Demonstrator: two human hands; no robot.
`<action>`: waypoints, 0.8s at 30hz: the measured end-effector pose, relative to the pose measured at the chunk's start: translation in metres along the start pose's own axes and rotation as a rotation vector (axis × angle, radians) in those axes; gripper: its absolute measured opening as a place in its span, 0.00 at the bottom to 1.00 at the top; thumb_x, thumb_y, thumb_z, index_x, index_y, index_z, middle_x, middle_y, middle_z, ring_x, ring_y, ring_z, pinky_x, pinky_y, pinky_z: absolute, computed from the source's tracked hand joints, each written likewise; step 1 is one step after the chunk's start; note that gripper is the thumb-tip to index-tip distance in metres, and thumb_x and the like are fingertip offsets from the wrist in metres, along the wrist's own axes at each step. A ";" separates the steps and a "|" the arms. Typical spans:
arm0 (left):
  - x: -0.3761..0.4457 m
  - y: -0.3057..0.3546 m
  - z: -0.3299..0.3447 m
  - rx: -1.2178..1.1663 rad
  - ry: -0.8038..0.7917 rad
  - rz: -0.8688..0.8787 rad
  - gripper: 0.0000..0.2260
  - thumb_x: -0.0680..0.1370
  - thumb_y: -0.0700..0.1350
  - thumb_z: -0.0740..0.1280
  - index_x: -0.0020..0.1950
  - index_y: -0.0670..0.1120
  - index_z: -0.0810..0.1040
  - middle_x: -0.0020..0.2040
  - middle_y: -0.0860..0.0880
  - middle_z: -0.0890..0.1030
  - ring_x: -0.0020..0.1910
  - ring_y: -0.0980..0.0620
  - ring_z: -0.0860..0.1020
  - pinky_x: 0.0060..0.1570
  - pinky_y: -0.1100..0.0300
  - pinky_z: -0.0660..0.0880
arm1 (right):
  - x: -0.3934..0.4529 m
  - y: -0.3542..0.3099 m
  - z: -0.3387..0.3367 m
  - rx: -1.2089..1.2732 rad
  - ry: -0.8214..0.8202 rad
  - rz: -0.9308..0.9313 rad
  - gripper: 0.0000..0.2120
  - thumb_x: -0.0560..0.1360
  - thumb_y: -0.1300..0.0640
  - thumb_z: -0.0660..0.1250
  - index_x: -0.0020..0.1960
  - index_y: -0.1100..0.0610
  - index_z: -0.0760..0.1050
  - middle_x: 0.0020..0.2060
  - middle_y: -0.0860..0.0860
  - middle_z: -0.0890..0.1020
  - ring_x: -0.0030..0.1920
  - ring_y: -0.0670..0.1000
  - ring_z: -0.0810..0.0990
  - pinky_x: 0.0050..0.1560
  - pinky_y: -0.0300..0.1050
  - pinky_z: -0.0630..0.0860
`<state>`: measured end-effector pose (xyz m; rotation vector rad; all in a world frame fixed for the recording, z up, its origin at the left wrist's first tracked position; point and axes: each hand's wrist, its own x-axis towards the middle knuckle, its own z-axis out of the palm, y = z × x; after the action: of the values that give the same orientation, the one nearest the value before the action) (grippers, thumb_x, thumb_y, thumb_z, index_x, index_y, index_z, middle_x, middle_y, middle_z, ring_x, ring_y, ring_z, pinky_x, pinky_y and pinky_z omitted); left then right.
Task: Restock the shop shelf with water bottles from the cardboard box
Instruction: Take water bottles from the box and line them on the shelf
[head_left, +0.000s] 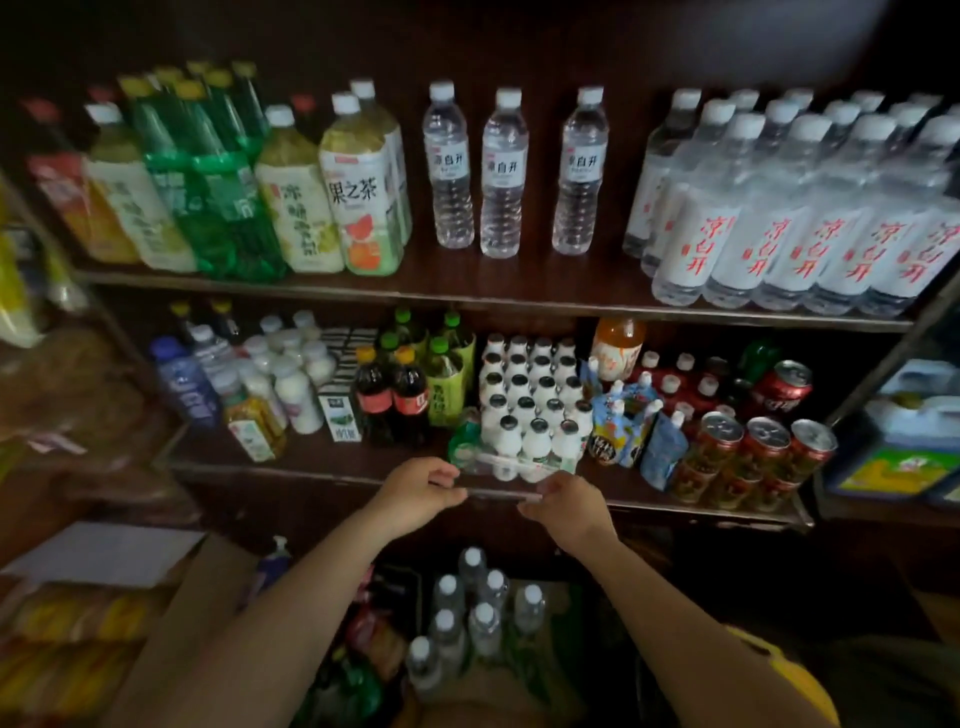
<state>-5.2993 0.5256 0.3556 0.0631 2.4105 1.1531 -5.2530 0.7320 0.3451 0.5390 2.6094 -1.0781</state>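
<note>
Dim light is blurring the clear plastic, white-capped water bottles (470, 618) sitting in the brown cardboard box (218, 577) at six o'clock. Left hand (415, 496) and right hand (563, 501) are pinching a shrink-wrapped pack of small white bottles (511, 465) on the dark wooden shelf (311, 462).

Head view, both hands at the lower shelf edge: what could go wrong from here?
1. The left hand and right hand are at a plastic-wrapped pack of small white bottles near the shelf front; a pull might tip it off.
2. The three clear water bottles with white caps stand loosely spaced on the upper shelf; a bump while restocking could topple them.
</note>
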 end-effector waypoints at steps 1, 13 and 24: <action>0.004 -0.011 0.007 -0.008 -0.012 -0.010 0.15 0.73 0.46 0.72 0.58 0.46 0.78 0.54 0.48 0.80 0.51 0.53 0.79 0.51 0.62 0.74 | 0.005 0.008 0.013 -0.019 -0.008 -0.005 0.15 0.70 0.45 0.72 0.50 0.54 0.75 0.44 0.49 0.79 0.47 0.52 0.80 0.40 0.41 0.72; 0.089 -0.149 0.141 0.189 -0.196 0.062 0.29 0.71 0.50 0.74 0.70 0.48 0.70 0.69 0.51 0.72 0.67 0.52 0.70 0.63 0.59 0.69 | 0.079 0.175 0.169 0.205 0.106 0.302 0.27 0.74 0.61 0.68 0.70 0.57 0.64 0.51 0.53 0.77 0.46 0.53 0.78 0.48 0.48 0.79; 0.199 -0.192 0.265 0.958 -0.276 0.479 0.45 0.64 0.66 0.72 0.76 0.54 0.58 0.72 0.51 0.69 0.70 0.48 0.67 0.64 0.50 0.58 | 0.145 0.313 0.297 0.285 0.068 0.247 0.19 0.71 0.53 0.73 0.59 0.53 0.72 0.55 0.47 0.77 0.56 0.53 0.78 0.53 0.45 0.76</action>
<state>-5.3340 0.6409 -0.0084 1.0578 2.5117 0.0217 -5.2169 0.7581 -0.1080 0.9483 2.3742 -1.3721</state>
